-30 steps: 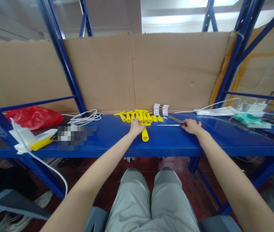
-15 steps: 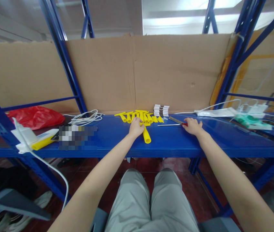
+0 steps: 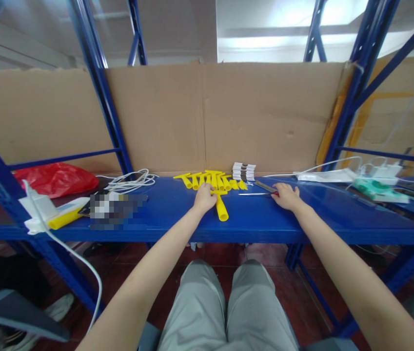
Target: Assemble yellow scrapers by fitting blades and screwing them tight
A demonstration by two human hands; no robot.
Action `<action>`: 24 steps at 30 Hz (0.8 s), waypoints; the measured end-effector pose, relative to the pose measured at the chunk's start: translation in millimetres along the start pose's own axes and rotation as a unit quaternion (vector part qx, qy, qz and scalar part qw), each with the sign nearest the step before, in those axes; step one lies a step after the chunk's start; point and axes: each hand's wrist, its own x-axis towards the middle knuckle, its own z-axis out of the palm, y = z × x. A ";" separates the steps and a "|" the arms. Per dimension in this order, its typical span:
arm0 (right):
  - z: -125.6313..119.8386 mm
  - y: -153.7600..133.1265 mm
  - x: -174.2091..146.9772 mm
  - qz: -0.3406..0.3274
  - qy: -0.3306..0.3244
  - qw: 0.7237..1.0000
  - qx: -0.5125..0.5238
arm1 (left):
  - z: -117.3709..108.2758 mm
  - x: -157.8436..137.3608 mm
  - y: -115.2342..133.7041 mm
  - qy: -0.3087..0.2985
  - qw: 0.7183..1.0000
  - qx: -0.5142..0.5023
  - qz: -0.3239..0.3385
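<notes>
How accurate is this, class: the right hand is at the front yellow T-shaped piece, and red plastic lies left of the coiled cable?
Wrong hand: the head view shows the left hand at that yellow piece. The rest stands.

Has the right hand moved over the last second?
Yes, slightly. Judged against the unmoved white stack in front of the cardboard, the right hand has shifted left, nearer to the stack.

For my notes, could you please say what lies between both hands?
The head view shows a yellow piece by the left hand and metal tools by the right hand.
</notes>
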 end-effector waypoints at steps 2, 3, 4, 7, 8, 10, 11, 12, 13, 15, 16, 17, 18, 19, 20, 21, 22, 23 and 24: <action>1.9 -2.5 -0.1 -0.029 0.013 0.999 0.004 | -0.2 -0.2 0.3 -0.002 1.000 -0.002 0.002; 2.7 -3.8 0.2 -0.041 0.020 0.999 0.007 | -0.3 -0.3 0.5 -0.003 1.000 -0.003 0.003; 3.3 -5.2 0.6 -0.053 0.029 0.998 0.012 | -0.3 -0.4 0.6 -0.002 1.000 -0.005 0.004; 2.6 -10.3 3.9 -0.083 0.054 0.995 0.031 | -0.3 -1.0 1.3 0.004 1.000 -0.012 0.010; 1.6 -12.4 5.8 -0.089 0.059 0.994 0.034 | -0.4 -1.3 1.5 0.005 1.000 -0.015 0.013; -1.1 -17.0 11.1 -0.091 0.057 0.994 0.033 | -0.7 -1.7 2.2 0.005 1.000 -0.021 0.016; -2.5 -19.4 14.6 -0.090 0.052 0.994 0.029 | -0.8 -1.9 2.6 0.003 1.000 -0.024 0.016; -3.6 -21.7 18.6 -0.087 0.046 0.995 0.024 | -0.9 -2.1 3.0 0.001 1.000 -0.026 0.016; -4.5 -24.0 23.1 -0.083 0.039 0.996 0.019 | -1.0 -2.3 3.3 -0.001 1.000 -0.027 0.015; -5.1 -28.1 33.1 -0.071 0.026 0.997 0.009 | -1.0 -3.1 3.7 -0.004 0.999 -0.029 0.017; -5.0 -30.1 38.4 -0.065 0.022 0.998 0.003 | -1.0 -3.8 3.7 -0.003 0.999 -0.030 0.019; -4.7 -32.0 43.7 -0.059 0.020 0.998 -0.002 | -0.9 -4.6 3.8 -0.002 0.999 -0.030 0.021; -4.3 -34.0 49.0 -0.054 0.019 0.998 -0.005 | -0.9 -5.6 3.8 0.001 0.999 -0.030 0.024; -3.9 -35.9 54.0 -0.048 0.017 0.999 -0.008 | -1.0 -6.7 4.0 0.004 0.999 -0.031 0.027; -3.6 -37.8 58.8 -0.041 0.013 0.999 -0.008 | -1.1 -7.8 4.2 0.006 0.999 -0.031 0.031; -3.4 -39.7 63.4 -0.034 0.009 0.999 -0.006 | -1.3 -9.0 4.5 0.007 0.999 -0.031 0.035; -3.3 -41.6 68.0 -0.023 0.003 1.000 -0.003 | -1.5 -10.2 5.0 0.005 0.999 -0.032 0.038; -3.4 -43.4 72.4 -0.012 -0.004 1.000 0.002 | -1.8 -11.3 5.6 0.003 0.999 -0.032 0.039; -3.4 -45.0 76.9 0.001 -0.009 1.000 0.007 | -2.2 -12.3 6.3 0.001 0.999 -0.034 0.040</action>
